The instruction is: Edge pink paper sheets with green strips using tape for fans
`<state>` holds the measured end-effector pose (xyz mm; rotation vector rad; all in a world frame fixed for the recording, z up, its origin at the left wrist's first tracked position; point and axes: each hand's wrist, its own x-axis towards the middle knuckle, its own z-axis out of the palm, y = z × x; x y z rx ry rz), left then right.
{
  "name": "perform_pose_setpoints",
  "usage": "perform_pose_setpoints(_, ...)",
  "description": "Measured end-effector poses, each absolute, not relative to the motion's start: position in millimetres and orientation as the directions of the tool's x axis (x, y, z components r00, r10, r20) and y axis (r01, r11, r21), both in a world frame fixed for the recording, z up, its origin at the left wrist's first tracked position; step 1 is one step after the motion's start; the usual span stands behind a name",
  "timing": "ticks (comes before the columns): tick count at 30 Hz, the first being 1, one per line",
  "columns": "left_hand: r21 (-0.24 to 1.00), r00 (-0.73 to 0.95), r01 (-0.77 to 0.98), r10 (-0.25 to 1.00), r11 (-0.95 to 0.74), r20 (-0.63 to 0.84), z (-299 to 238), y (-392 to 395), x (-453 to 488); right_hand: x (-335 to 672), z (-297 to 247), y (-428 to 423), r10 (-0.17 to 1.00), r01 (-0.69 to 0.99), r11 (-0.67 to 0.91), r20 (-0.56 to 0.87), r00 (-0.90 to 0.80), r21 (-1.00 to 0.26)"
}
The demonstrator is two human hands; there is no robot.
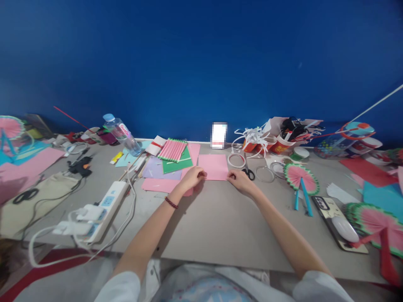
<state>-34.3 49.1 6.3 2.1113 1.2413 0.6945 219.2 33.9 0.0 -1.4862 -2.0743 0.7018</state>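
A pink paper sheet (213, 166) lies flat on the grey table (220, 222) in front of me. My left hand (192, 178) pinches the sheet's near left corner, its fingers curled. My right hand (238, 180) pinches the near right corner in the same way. A dark bead bracelet sits on my left wrist. More pink paper (160, 185) lies under and left of my left hand.
Black scissors (248, 172) and wire rings lie right of the sheet. A pleated pink-green fan (301, 179), a phone (336, 222), a power strip (105, 204), a water bottle (122, 134), a folded pink-green stack (173, 150), a glue gun (80, 165) and cups of scraps surround the work spot.
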Motion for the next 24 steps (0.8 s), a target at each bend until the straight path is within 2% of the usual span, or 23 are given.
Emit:
perform_pose_setpoints(4,0.648,0.457,0.612,0.872,-0.453,0.178,6,44,-34,218,3,35,0.956,0.706,0.250,0.052,-0.290,-0.663)
perform_pose_setpoints(8,0.491,0.504,0.671,0.827,-0.556,0.247,6,37,-33,217,4,36,0.954,0.675,0.244,0.048,-0.295,-0.696)
perform_pose_setpoints(13,0.248,0.645,0.679,0.723,-0.691,0.247,7,28,-28,216,2,32,0.935,0.686,0.333,0.133,-0.329,-0.647)
perform_pose_setpoints(16,0.141,0.656,0.716,0.727,-0.684,0.203,9,17,-19,213,0,25,0.912,0.707,0.409,0.221,-0.347,-0.577)
perform_pose_setpoints(18,0.072,0.618,0.768,0.766,-0.636,0.178,10,7,-11,208,-1,18,0.900,0.761,0.434,0.270,-0.342,-0.483)
perform_pose_setpoints(20,0.019,0.546,0.830,0.819,-0.557,0.175,11,-6,-1,200,-1,8,0.889,0.845,0.436,0.293,-0.351,-0.310)
perform_pose_setpoints(22,0.014,0.472,0.876,0.863,-0.482,0.183,11,-19,9,192,0,-3,0.878,0.890,0.442,0.258,-0.403,-0.115)
perform_pose_setpoints(24,0.040,0.410,0.904,0.890,-0.425,0.198,11,-30,18,183,2,-13,0.884,0.906,0.423,0.222,-0.413,0.000)
